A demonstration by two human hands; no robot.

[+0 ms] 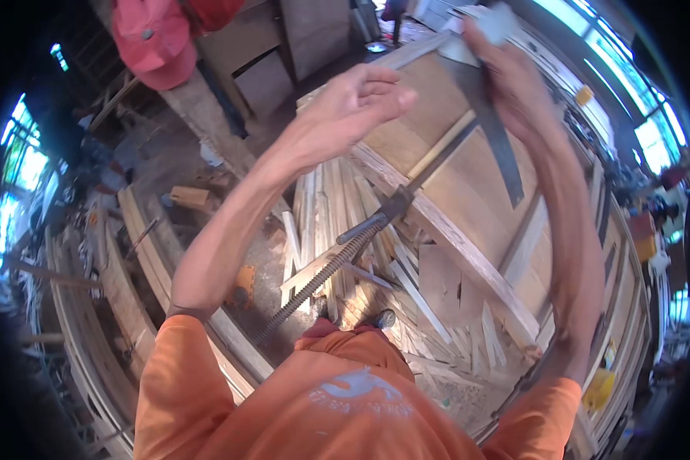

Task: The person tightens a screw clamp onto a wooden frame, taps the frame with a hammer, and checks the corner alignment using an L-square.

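Observation:
My right hand (510,84) is closed at the wide upper end of a handsaw (495,134); its grey tapering blade points down over a wooden panel (456,203). Motion blurs this hand and the pale shape at the saw's top. My left hand (364,100) hovers above the panel's far left edge, fingers curled in and thumb alongside. Nothing shows in it. Between my arms, a long screw clamp (337,257) with a coarse thread reaches to the panel's near edge. Beyond its jaw, a narrow wood strip (443,144) lies across the panel.
Loose wood strips (322,203) and offcuts cover the floor around my feet. Long boards (134,287) lie on the left, more timber on the right. A red cap (153,42) hangs on a post at the upper left. A yellow object (598,389) is at the lower right.

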